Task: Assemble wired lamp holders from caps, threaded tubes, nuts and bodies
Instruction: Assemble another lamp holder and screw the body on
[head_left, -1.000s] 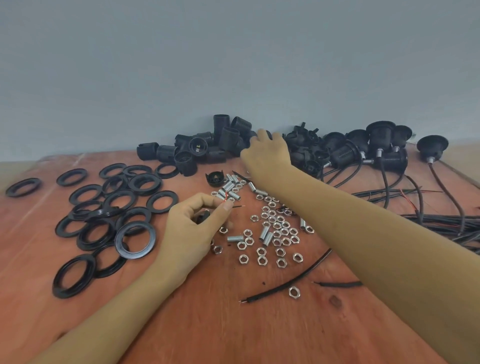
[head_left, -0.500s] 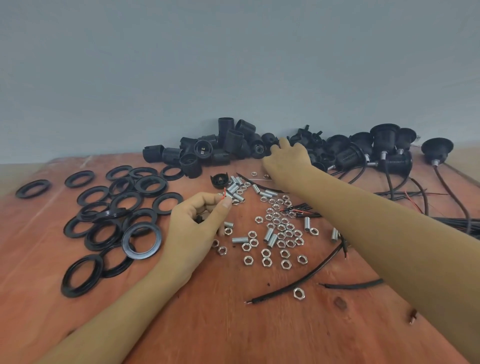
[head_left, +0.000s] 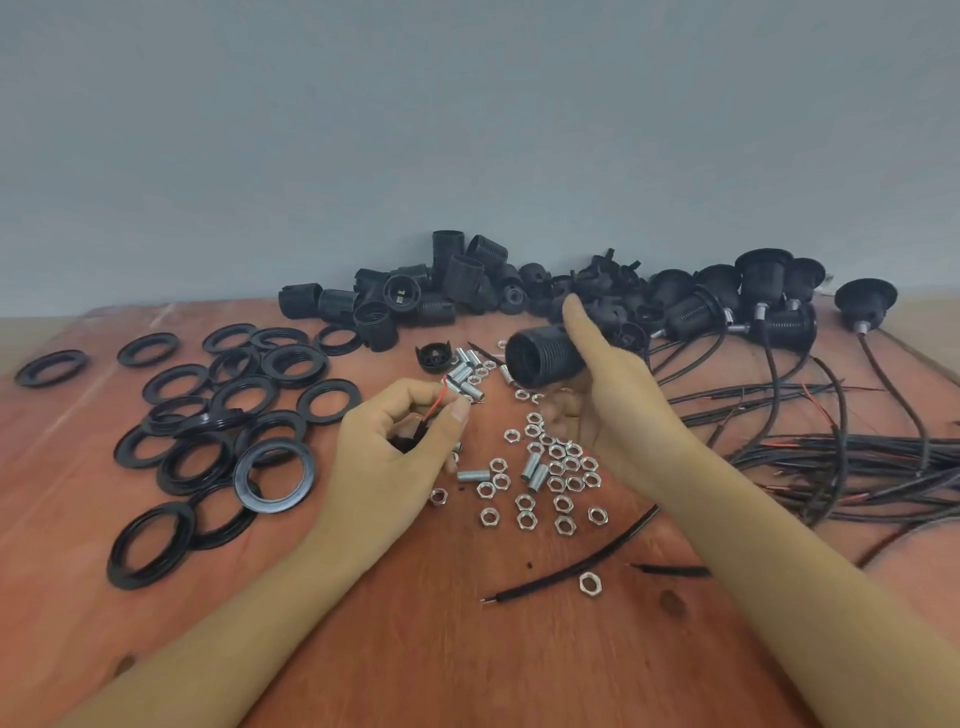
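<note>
At the far left of the reddish wooden bench (head_left: 415, 649) lies a loose heap of flat black plastic rings (head_left: 208, 431), several overlapping; next comes the left hand (head_left: 400, 457), fingers curled and pinching a small black part (head_left: 409, 440), with a thin red wire (head_left: 439, 402) looping out above the thumb; just beyond it lie short silver threaded tubes (head_left: 464, 375), and to its right scattered silver hex nuts (head_left: 558, 480); above those the right hand (head_left: 618, 405) grips a black ribbed cylindrical lamp-holder body (head_left: 540, 356), held off the bench with its open mouth facing the left hand; the two hands are apart; farthest right sprawl tangled black cables (head_left: 857, 457). The likely trouble is the wire: it looks flimsy enough to kink or miss the bore if the body comes in at an angle; the right forearm, low over the nuts, could also sweep some away. What the pinched part is cannot be made out; the right fingers are hidden beneath the body, and the patch under that palm is blurred.
</note>
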